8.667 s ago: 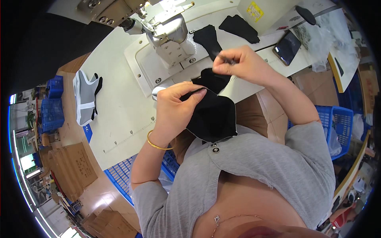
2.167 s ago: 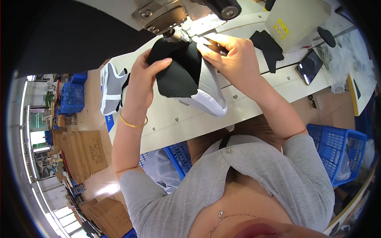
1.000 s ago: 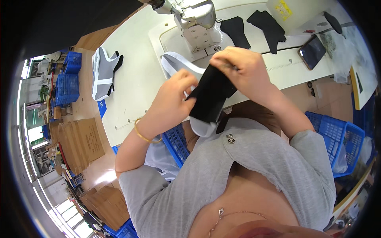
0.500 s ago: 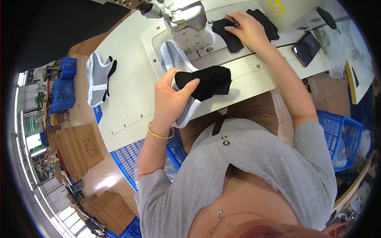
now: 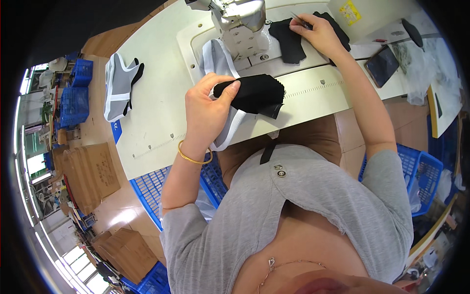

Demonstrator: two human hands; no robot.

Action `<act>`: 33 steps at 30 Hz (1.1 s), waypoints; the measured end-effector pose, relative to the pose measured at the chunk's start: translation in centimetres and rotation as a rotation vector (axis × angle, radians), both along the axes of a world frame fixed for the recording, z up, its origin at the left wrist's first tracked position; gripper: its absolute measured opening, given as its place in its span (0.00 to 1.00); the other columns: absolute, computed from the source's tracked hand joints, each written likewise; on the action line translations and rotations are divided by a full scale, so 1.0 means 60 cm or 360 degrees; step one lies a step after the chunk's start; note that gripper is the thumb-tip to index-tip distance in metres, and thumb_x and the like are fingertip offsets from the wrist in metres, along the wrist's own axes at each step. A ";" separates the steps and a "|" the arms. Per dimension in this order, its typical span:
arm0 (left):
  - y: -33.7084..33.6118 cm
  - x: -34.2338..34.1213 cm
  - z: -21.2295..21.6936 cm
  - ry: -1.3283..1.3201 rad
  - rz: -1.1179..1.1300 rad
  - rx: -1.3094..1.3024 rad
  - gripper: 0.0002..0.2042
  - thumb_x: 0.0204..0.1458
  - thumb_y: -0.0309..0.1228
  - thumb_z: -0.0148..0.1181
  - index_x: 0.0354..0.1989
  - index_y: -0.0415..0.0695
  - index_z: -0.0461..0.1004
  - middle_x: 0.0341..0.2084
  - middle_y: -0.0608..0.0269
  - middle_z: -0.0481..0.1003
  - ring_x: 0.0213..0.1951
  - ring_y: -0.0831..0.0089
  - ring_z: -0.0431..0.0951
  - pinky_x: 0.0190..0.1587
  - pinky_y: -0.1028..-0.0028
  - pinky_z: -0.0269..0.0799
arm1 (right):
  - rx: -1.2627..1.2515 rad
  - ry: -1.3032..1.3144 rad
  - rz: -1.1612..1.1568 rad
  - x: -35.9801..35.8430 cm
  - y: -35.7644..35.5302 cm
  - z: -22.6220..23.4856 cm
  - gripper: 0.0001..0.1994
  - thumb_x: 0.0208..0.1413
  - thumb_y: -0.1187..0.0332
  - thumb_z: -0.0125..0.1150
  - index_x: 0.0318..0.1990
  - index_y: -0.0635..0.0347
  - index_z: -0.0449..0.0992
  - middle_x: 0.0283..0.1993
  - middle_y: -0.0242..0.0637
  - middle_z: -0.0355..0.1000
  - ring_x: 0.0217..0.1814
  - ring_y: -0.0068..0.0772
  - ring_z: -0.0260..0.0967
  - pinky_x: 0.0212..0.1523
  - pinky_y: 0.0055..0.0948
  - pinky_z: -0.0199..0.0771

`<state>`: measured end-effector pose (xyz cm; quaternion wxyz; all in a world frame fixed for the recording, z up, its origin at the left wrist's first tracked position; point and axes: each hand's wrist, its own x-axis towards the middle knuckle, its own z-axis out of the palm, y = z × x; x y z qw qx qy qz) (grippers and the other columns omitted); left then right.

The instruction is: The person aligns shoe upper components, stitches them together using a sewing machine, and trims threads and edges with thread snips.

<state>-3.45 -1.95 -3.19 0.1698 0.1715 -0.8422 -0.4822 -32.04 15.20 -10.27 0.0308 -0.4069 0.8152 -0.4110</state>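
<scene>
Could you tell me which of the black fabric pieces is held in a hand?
The folded black piece gripped by the left hand; the other black pieces lie flat beside the sewing machine.

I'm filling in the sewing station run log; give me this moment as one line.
left hand: grips folded black fabric piece over grey white-trimmed panel | right hand: on flat black fabric pieces beside sewing machine head

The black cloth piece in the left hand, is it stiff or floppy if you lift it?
Probably floppy: the black cloth piece folds over the left hand and its free end sags. Likely light, since the fingers alone pinch it up. Its fuzzy-looking surface probably won't slip easily.
</scene>
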 end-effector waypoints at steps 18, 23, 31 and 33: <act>0.009 0.006 0.020 0.0088 0.0072 0.0414 0.06 0.55 0.24 0.60 0.36 0.35 0.80 0.25 0.66 0.78 0.28 0.83 0.73 0.32 0.81 0.68 | -0.0210 -0.0330 0.0691 0.228 -0.015 0.160 0.04 0.52 0.77 0.62 0.35 0.67 0.74 0.28 0.41 0.75 0.30 0.38 0.72 0.37 0.31 0.74; 0.013 0.006 0.031 0.0090 0.0121 0.0834 0.08 0.57 0.26 0.58 0.35 0.34 0.80 0.26 0.66 0.78 0.29 0.83 0.74 0.33 0.81 0.69 | -0.0083 -0.0169 0.0610 0.233 -0.015 0.167 0.07 0.51 0.71 0.64 0.33 0.66 0.75 0.27 0.43 0.73 0.28 0.42 0.70 0.32 0.36 0.70; 0.013 0.001 0.036 0.0034 0.0085 0.1065 0.08 0.57 0.29 0.61 0.35 0.36 0.81 0.27 0.66 0.79 0.30 0.83 0.75 0.34 0.82 0.70 | -0.0173 -0.0164 0.0575 0.231 -0.017 0.152 0.09 0.50 0.69 0.65 0.33 0.66 0.75 0.29 0.46 0.72 0.29 0.45 0.69 0.33 0.37 0.68; 0.021 0.002 0.039 0.0013 0.0070 0.0797 0.07 0.53 0.27 0.66 0.34 0.36 0.81 0.27 0.66 0.79 0.31 0.83 0.76 0.34 0.82 0.71 | -0.0179 -0.0136 0.0570 0.231 -0.017 0.154 0.09 0.50 0.69 0.65 0.34 0.66 0.75 0.29 0.46 0.72 0.29 0.45 0.69 0.33 0.37 0.68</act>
